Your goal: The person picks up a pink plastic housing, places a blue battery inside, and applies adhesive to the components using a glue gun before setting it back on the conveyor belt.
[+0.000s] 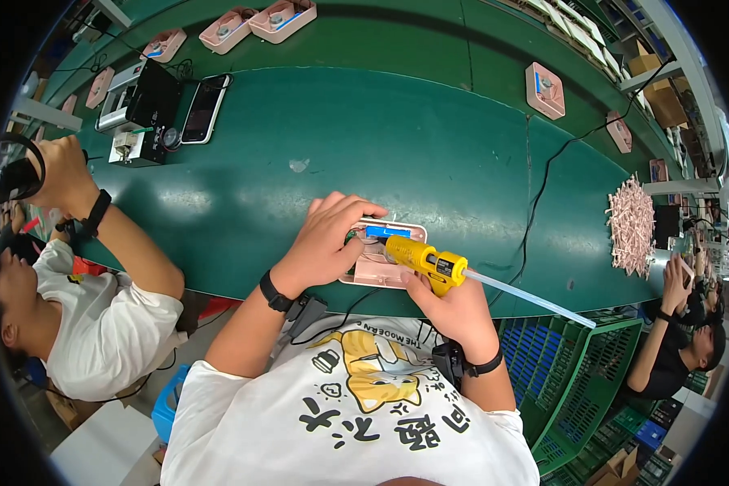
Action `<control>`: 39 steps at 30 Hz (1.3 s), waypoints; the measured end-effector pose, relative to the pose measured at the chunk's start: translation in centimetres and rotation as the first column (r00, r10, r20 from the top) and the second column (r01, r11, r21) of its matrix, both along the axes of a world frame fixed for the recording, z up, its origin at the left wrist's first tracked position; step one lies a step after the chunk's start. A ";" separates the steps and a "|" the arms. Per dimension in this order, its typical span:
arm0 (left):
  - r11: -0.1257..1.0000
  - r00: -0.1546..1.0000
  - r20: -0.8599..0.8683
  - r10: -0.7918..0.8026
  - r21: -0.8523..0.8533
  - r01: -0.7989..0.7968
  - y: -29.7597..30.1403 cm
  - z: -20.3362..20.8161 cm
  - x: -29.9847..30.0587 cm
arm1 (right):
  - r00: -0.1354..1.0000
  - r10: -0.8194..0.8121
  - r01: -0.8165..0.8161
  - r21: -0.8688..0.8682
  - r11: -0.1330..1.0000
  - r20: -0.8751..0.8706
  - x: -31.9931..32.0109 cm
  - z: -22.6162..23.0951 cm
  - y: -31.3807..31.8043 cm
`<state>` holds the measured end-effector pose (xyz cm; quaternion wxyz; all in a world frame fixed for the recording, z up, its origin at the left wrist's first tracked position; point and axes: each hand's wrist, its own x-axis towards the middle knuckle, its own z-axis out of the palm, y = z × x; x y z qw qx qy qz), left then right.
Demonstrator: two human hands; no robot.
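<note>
A pink plastic housing [377, 272] lies open side up at the near edge of the green table, with a blue strip-shaped part [378, 232] inside along its far wall. My left hand [330, 240] is wrapped over the housing's left side, fingers at the far rim and thumb by the inner parts. In my right hand [455, 309] is a yellow hot glue gun [424, 257], its nozzle end over the housing's interior. A long translucent glue stick [535, 301] sticks out of the gun's back toward the right. My right fingers are partly hidden beneath the gun.
Several similar pink housings stand along the far side, one at the right [545, 91]. A phone [206, 109] and a black device [142, 101] sit at the left. A black cable [549, 166] crosses the table. Pink pieces [630, 227] are heaped at right, above green crates [575, 389]. Co-workers sit on both sides.
</note>
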<state>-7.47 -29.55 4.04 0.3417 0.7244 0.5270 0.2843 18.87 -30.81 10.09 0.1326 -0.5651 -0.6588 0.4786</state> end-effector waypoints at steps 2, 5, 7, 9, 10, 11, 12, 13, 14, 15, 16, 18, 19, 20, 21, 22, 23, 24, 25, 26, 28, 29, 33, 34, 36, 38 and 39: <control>1.000 1.000 0.003 0.011 0.016 -0.011 0.0 0.1 0.2 | 0.999 -0.050 0.050 -0.073 0.996 -0.006 0.2 0.4 0.0; 0.999 0.999 0.023 0.027 0.028 -0.027 -0.1 0.0 0.3 | 0.999 -0.044 0.043 -0.054 0.998 -0.031 -0.1 0.2 0.3; 0.998 0.997 0.062 0.049 0.041 -0.051 0.0 -0.1 0.3 | 0.997 0.024 -0.019 0.067 0.998 -0.069 -0.6 -0.2 0.7; 0.993 0.996 0.064 0.058 0.100 -0.064 0.1 -0.4 0.4 | 0.992 0.022 -0.014 0.066 0.998 -0.123 -0.6 -0.2 0.6; 0.985 0.995 0.067 0.069 0.156 -0.078 0.1 -0.6 0.6 | 0.984 0.022 -0.011 0.062 0.998 -0.175 -0.6 -0.1 0.5; 0.972 0.994 0.069 0.086 0.213 -0.099 0.0 -0.6 0.6 | 0.973 0.029 -0.015 0.060 0.998 -0.229 -0.6 -0.2 0.5; 0.970 0.994 0.065 0.089 0.220 -0.102 -0.4 -0.4 0.6 | 0.972 0.034 -0.019 0.067 0.998 -0.234 -0.3 -0.3 0.5; 0.975 0.987 0.066 0.144 0.164 -0.153 -1.2 -0.2 0.6 | 0.942 -0.028 0.030 0.001 1.000 -0.334 0.3 -0.4 0.6; 0.973 0.978 0.064 0.196 0.109 -0.203 -1.8 -0.1 0.5 | 0.899 -0.093 0.071 -0.069 0.995 -0.428 1.1 -0.5 0.7; 0.966 0.967 0.060 0.248 0.055 -0.251 -1.8 0.1 0.3 | 0.843 -0.162 0.103 -0.142 0.985 -0.512 2.0 -0.7 0.7; 0.963 0.965 0.054 0.256 0.070 -0.259 -1.5 0.3 -0.4 | 0.840 -0.147 0.093 -0.130 0.987 -0.522 3.4 -1.2 0.8; 0.976 0.971 0.103 0.218 -0.010 -0.218 -0.3 0.4 -1.8 | 0.734 -0.349 0.255 -0.240 0.937 -0.582 6.6 -2.7 0.7; 0.980 0.972 0.127 0.199 -0.048 -0.194 0.4 0.5 -2.3 | 0.732 -0.336 0.248 -0.228 0.942 -0.593 7.6 -3.6 0.5; 0.978 0.971 0.119 0.208 -0.033 -0.206 1.4 0.7 -2.6 | 0.662 -0.407 0.342 -0.230 0.911 -0.629 8.2 -4.4 0.4; 0.965 0.957 0.124 0.263 -0.056 -0.258 2.7 0.8 -2.7 | 0.582 -0.470 0.432 -0.237 0.870 -0.663 8.7 -5.1 0.2; 0.948 0.940 0.128 0.317 -0.079 -0.309 4.2 0.8 -2.7 | 0.579 -0.454 0.421 -0.228 0.878 -0.677 9.0 -5.9 -0.1; 0.930 0.921 0.136 0.366 -0.101 -0.354 5.7 0.6 -2.6 | 0.543 -0.444 0.438 -0.211 0.874 -0.713 9.3 -6.8 -0.3; 0.928 0.919 0.132 0.370 -0.081 -0.362 7.0 0.2 -2.6 | 0.504 -0.432 0.452 -0.198 0.870 -0.748 9.5 -7.5 -0.4; 0.915 0.897 0.181 0.404 -0.065 -0.399 8.4 -0.7 -2.6 | 0.463 -0.417 0.466 -0.186 0.865 -0.782 9.8 -8.0 -0.5; 0.900 0.872 0.230 0.432 -0.052 -0.432 9.8 -1.5 -2.5 | 0.455 -0.402 0.459 -0.178 0.870 -0.794 9.8 -8.2 -0.6; 0.884 0.846 0.278 0.455 -0.024 -0.467 11.9 -3.1 -1.8 | 0.478 -0.382 0.442 -0.159 0.883 -0.791 10.0 -8.7 -0.6; 0.888 0.808 0.410 0.423 -0.008 -0.461 13.0 -3.6 -1.0 | 0.489 -0.372 0.436 -0.148 0.888 -0.789 10.0 -8.7 -0.5; 0.899 0.779 0.539 0.320 0.086 -0.429 16.2 -3.6 -0.9 | 0.448 -0.372 0.441 -0.161 0.883 -0.813 10.2 -8.6 -0.5; 0.906 0.849 0.422 0.317 0.131 -0.403 17.0 -3.3 -1.2 | 0.445 -0.363 0.439 -0.154 0.885 -0.819 10.2 -8.8 -0.4; 0.908 0.901 0.297 0.317 0.180 -0.379 19.3 -3.4 -2.7 | 0.434 -0.371 0.444 -0.164 0.881 -0.821 10.1 -8.9 -0.2; 0.757 0.853 -0.004 0.522 0.463 -0.461 22.8 -5.0 -6.5 | 0.432 -0.358 0.435 -0.156 0.887 -0.828 10.0 -9.0 0.1; 0.662 0.764 -0.127 0.632 0.602 -0.447 24.3 -5.3 -8.3 | 0.417 -0.351 0.428 -0.160 0.890 -0.838 9.9 -9.1 0.2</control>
